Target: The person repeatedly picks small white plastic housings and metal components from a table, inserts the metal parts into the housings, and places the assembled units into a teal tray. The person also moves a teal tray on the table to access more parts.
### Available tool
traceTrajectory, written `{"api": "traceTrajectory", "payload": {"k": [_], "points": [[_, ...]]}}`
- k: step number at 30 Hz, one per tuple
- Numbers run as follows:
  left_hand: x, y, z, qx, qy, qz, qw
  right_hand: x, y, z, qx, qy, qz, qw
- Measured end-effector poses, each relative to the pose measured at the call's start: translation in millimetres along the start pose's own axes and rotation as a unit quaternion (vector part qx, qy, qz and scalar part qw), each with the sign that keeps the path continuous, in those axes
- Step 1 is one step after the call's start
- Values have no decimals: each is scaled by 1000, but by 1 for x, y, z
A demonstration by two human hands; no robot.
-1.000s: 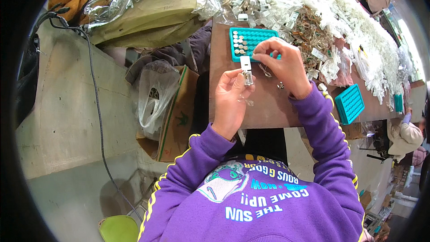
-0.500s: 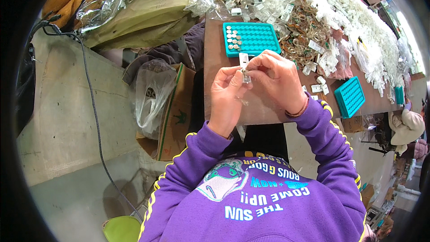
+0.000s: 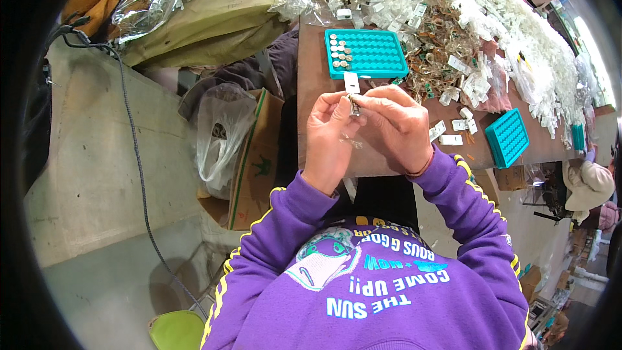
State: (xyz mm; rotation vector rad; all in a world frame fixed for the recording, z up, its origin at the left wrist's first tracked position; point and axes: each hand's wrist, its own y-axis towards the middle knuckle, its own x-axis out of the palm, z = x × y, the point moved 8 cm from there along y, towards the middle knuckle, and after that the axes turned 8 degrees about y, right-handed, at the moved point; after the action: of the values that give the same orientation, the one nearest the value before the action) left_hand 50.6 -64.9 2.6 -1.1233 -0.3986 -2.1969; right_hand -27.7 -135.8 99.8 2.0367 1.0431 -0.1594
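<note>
My left hand (image 3: 329,137) and my right hand (image 3: 394,127) meet over the brown table (image 3: 312,91), pinching between their fingertips a small metal part (image 3: 354,105). A small white piece (image 3: 352,82) lies on the table just beyond the fingers. Behind it sits a teal grid tray (image 3: 369,53) with several small round metal pieces (image 3: 339,50) filling cells at its left end. Purple sleeves with yellow stripes cover both forearms.
A heap of clear bags and small white and brass parts (image 3: 453,32) spreads across the back and right of the table. A second teal tray (image 3: 507,137) lies at the right. A cardboard box (image 3: 254,155) with a plastic bag (image 3: 220,136) stands left of the table. A black cable (image 3: 133,149) runs down the floor.
My right hand came back from the teal tray to join the left hand. Both hands now hold the small part closer to my body.
</note>
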Motion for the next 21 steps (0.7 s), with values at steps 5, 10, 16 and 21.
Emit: {"api": "traceTrajectory", "payload": {"k": [5, 10, 16, 21], "points": [[11, -6, -8, -74, 0, -61, 995, -14, 9, 27, 180, 101, -24, 978], [28, -16, -21, -138, -30, -78, 987, -18, 0, 37, 279, 167, -12, 946], [47, -26, -17, -152, -61, -76, 984, -35, -9, -36, -68, -63, 20, 996], [58, -30, -29, -193, -113, -118, 967, -35, -19, -46, -174, -161, -24, 971]]}}
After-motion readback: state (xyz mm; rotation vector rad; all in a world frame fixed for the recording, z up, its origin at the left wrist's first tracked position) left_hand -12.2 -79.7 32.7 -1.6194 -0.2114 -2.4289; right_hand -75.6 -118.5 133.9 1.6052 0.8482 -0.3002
